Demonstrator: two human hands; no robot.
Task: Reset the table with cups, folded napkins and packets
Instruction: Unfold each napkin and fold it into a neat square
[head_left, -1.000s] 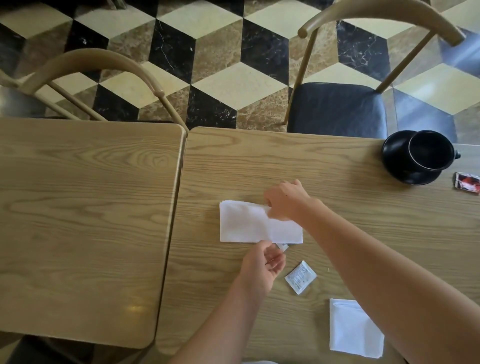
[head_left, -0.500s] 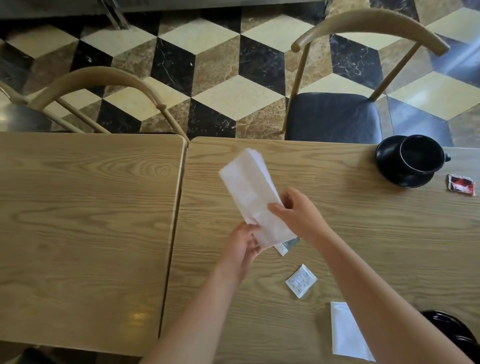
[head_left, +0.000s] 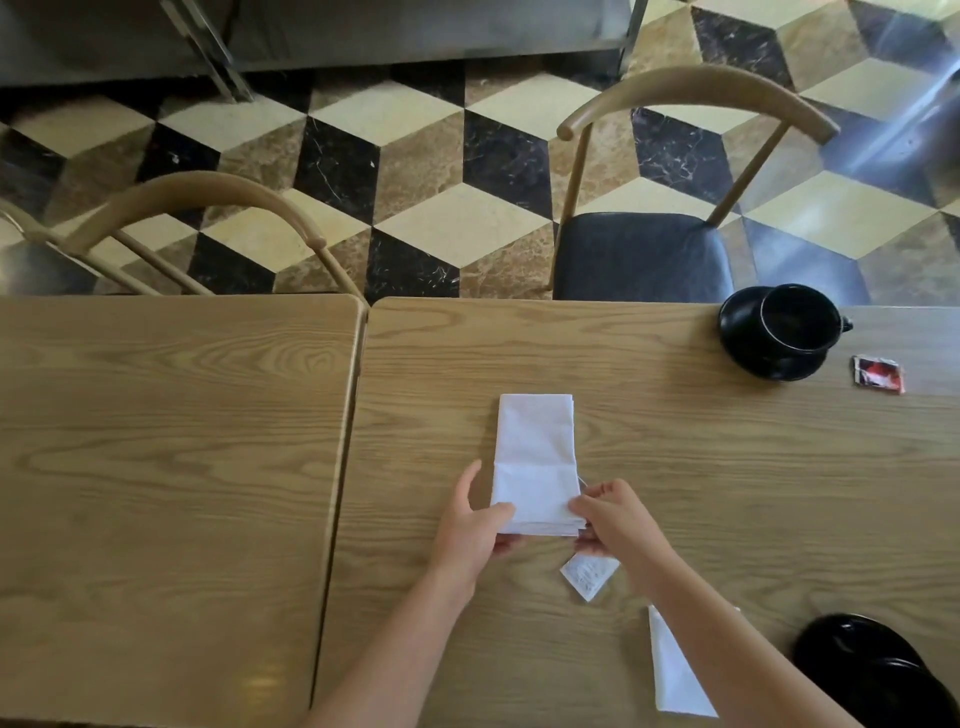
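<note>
Pinching the near corners of the folded napkin (head_left: 536, 462), the left hand (head_left: 470, 525) and right hand (head_left: 615, 522) hold it flat on the table (head_left: 675, 441); its long axis runs away from them, the white packet (head_left: 587, 574) just behind.

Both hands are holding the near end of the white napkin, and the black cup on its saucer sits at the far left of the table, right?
Not quite. Both hands, left hand and right hand, do hold the near end of the white napkin, but the head view shows the black cup on its saucer at the far right of the table, not the left.
</note>
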